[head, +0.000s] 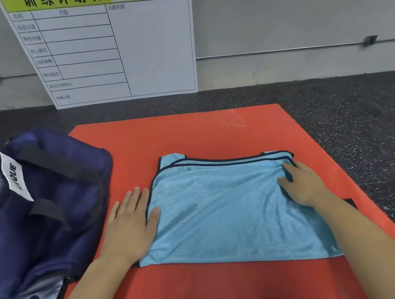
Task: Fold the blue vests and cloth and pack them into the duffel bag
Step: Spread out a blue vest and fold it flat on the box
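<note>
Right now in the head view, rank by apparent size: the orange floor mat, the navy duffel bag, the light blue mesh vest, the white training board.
1. Orange floor mat
2. Navy duffel bag and white training board: similar, both cropped, unsure
3. Light blue mesh vest

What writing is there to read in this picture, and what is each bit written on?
"训练计划表": green header of the white board leaning against the wall.
"内容": column heading on the board.
"训练内容": heading of its right column, roughly; it is blurred.
"年 月 日 周": date strip in the header, faint.
Row labels down the board's left column: too blurred to read.
"...QUE": white tag on the navy duffel bag; the first letters are unclear.
</note>
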The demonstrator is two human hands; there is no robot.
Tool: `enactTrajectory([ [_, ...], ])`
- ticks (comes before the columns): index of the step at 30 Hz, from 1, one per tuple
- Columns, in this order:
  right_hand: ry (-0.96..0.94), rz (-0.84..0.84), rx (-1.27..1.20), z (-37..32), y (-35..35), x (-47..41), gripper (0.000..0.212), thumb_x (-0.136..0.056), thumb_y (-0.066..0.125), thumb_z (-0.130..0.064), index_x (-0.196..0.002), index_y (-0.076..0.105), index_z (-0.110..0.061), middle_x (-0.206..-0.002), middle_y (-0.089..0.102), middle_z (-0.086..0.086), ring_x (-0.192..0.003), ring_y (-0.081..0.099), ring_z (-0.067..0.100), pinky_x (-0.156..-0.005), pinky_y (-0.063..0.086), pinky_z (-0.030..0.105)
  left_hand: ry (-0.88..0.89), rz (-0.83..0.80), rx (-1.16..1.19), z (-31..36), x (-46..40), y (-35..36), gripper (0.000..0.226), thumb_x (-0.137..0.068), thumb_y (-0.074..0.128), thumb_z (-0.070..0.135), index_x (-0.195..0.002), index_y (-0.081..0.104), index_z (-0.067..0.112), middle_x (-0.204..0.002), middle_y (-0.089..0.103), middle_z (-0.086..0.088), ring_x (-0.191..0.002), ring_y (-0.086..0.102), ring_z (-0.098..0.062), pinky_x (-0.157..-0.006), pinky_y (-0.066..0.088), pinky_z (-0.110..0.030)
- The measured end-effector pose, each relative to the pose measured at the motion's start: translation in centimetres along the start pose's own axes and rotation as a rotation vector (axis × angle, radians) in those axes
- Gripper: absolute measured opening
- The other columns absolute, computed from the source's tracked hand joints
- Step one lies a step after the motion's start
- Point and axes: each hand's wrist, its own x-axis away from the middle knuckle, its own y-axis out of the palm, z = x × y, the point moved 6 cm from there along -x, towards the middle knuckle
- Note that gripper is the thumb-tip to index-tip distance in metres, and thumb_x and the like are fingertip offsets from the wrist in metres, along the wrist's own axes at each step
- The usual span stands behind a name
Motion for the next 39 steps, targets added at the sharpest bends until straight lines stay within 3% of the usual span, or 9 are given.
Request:
enactTrajectory([
  [9,0.073,-0.113,0.087,4.7,-2.4,7.5,0.067,-0.103,0.049,-0.046,-0.160,0.028,-0.017,-0.164,0.028,0.010,-0.149,0.029,0.030,-0.120,0.027,0.037,-0.009,-0.023,0.028,-0.3,4.6,-2.5,0.091,-0.082,-0.002,0.071,-0.156,0.033,0.033,-0.160,0.035,-0.002,-0.149,0.028,-0.021,-0.120,0.023,-0.040],
  [12,0.052,-0.145,0.073,4.4,-3.2,10.4,0.058,-0.102,0.053,-0.044,-0.151,0.044,-0.013,-0.150,0.043,0.014,-0.139,0.043,0.029,-0.112,0.033,0.036,0.025,0.011,0.082,-0.1,6.2,-3.1,0.075,-0.087,0.018,0.067,-0.142,0.055,0.033,-0.125,0.055,-0.001,-0.119,0.052,-0.025,-0.098,0.046,-0.043],
  [16,0.035,-0.236,0.050,3.9,-3.6,13.8,0.043,-0.104,0.050,-0.041,-0.133,0.058,-0.011,-0.139,0.050,0.015,-0.128,0.051,0.029,-0.105,0.037,0.039,0.052,0.064,0.093,1.0,8.9,-4.0,0.065,-0.088,0.024,0.064,-0.130,0.066,0.037,-0.091,0.052,0.005,-0.089,0.057,-0.023,-0.077,0.051,-0.040],
  [18,0.037,-0.282,0.014,3.8,-3.9,15.3,0.049,-0.106,0.048,-0.041,-0.135,0.058,-0.002,-0.141,0.053,0.016,-0.129,0.053,0.029,-0.103,0.038,0.035,0.066,0.010,0.075,1.7,10.2,-3.7,0.070,-0.087,0.016,0.066,-0.134,0.061,0.041,-0.096,0.057,0.005,-0.095,0.058,-0.022,-0.080,0.050,-0.039],
  [21,-0.006,-0.311,-0.048,4.6,-4.3,16.3,0.102,-0.076,0.039,-0.094,-0.103,0.066,0.000,-0.101,0.069,0.007,-0.094,0.065,0.021,-0.078,0.043,0.036,0.073,-0.023,0.068,2.4,11.4,-3.3,0.077,-0.085,0.008,0.068,-0.140,0.055,0.043,-0.108,0.058,0.006,-0.107,0.056,-0.020,-0.085,0.046,-0.038],
  [22,-0.004,-0.321,-0.052,4.9,-4.3,16.7,0.106,-0.073,0.037,-0.096,-0.101,0.066,0.001,-0.099,0.071,0.010,-0.093,0.067,0.021,-0.075,0.042,0.035,0.071,-0.033,0.070,2.6,11.5,-3.2,0.080,-0.083,0.005,0.069,-0.142,0.053,0.043,-0.114,0.057,0.008,-0.111,0.054,-0.019,-0.088,0.045,-0.037],
  [26,0.065,-0.145,0.012,5.9,-4.7,16.5,0.056,-0.097,0.053,-0.058,-0.143,0.057,-0.026,-0.153,0.049,0.010,-0.140,0.047,0.025,-0.109,0.039,0.034,0.044,-0.056,0.101,3.1,11.1,-3.2,0.090,-0.079,-0.001,0.071,-0.147,0.048,0.039,-0.138,0.052,0.008,-0.134,0.042,-0.017,-0.102,0.039,-0.038],
  [31,-0.129,-0.091,0.019,0.3,-3.6,16.0,0.061,-0.097,0.051,-0.061,-0.153,0.037,-0.042,-0.167,0.025,0.002,-0.154,0.020,0.018,-0.123,0.019,0.035,-0.001,-0.083,0.111,3.5,9.2,-2.9,0.058,-0.104,0.027,0.056,-0.154,0.038,0.028,-0.157,0.037,0.009,-0.147,0.024,-0.014,-0.114,0.027,-0.038],
  [39,-0.510,-0.218,0.059,-9.2,1.8,16.5,0.071,-0.100,0.050,-0.059,-0.161,0.019,-0.040,-0.171,0.003,-0.004,-0.157,-0.004,0.014,-0.126,0.000,0.031,-0.043,-0.040,0.111,2.7,4.3,-1.6,0.058,-0.104,0.029,0.053,-0.155,0.035,0.026,-0.162,0.031,0.006,-0.151,0.019,-0.015,-0.117,0.023,-0.041],
])
